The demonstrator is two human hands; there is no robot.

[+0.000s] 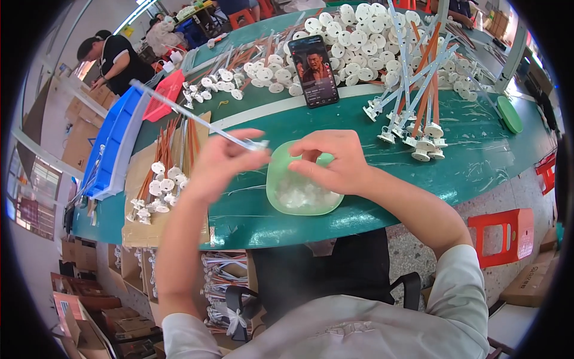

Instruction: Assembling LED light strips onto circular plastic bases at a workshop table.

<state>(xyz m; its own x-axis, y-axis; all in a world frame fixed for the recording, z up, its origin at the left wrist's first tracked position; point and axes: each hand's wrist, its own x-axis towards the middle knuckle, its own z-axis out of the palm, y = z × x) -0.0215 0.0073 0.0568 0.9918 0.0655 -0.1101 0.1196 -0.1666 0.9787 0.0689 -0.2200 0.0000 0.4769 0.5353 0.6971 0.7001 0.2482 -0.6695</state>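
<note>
My left hand (218,164) grips a long thin white rod (191,116) near its lower end, and the rod slants up to the left. Its tip sits by the rim of a pale green bowl (275,185) that holds small clear plastic pieces (302,194). My right hand (332,160) hovers over the bowl with fingers curled and pinched; whether a small piece is between them I cannot tell. Both hands are above the green table (478,149).
A phone (314,70) lies beyond the bowl. A heap of white discs and rods (371,42) covers the far table. Finished rods with discs (160,179) lie on cardboard at left, beside blue trays (113,143). A red stool (508,233) stands at right. A person (113,60) works at far left.
</note>
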